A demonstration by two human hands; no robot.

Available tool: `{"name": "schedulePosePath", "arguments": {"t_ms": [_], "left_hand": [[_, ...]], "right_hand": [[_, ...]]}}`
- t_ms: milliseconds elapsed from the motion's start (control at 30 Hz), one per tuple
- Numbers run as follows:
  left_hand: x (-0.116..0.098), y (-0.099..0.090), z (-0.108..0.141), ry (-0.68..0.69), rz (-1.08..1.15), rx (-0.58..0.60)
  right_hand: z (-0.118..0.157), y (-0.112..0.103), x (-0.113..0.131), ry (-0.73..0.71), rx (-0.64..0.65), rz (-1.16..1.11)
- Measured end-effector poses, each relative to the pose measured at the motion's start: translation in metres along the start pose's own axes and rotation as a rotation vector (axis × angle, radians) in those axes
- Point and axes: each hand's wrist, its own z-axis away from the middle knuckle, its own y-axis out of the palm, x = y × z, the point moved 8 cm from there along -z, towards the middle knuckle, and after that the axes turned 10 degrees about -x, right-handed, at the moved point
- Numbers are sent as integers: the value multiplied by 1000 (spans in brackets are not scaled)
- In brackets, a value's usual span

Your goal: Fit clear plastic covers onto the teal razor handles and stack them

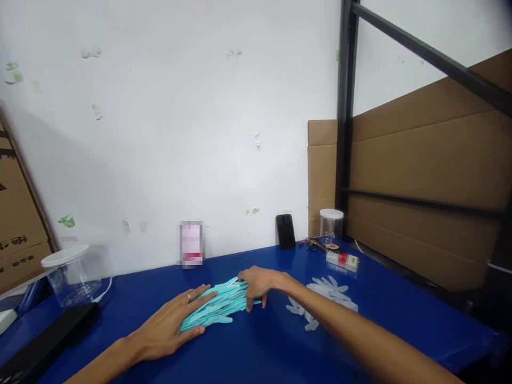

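Note:
A heap of slim turquoise plastic sticks (218, 304), which look like eyebrow razors, lies on the blue table. My left hand (172, 320), with a ring on one finger, rests along the heap's left end, its fingers stretched out and the thumb on the near side. At the opposite end, my right hand (258, 285) curls its fingers and thumb around the sticks; some tips are hidden under it. A thin shiny edge shows near its fingertips. Small translucent plastic covers (328, 293) are scattered to the right, partly behind my right forearm.
Clear jars with white lids stand at left (72, 277) and back right (331, 226). A black phone (285, 232) leans on the wall near keys (314, 244) and a small box (342, 260). A long black object (50, 341) lies front left. A metal frame (344, 106) rises behind.

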Motion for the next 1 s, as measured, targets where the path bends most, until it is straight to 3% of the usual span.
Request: {"name": "schedulePosePath", "arguments": {"t_ms": [233, 467, 567, 733, 867, 1000], "left_hand": [[0, -8, 18, 21, -45, -19], [6, -5, 21, -21, -44, 7], [6, -4, 23, -8, -35, -17], [12, 3, 27, -50, -31, -30], [16, 7, 28, -106, -43, -30], [8, 1, 28, -48, -98, -68]], "right_hand": [[15, 9, 20, -54, -150, 60], [39, -4, 13, -131, -318, 69], [66, -10, 7, -160, -417, 22], [134, -10, -6, -216, -685, -152], [169, 14, -21, -235, -659, -241], [181, 29, -34, -205, -672, -289]]}}
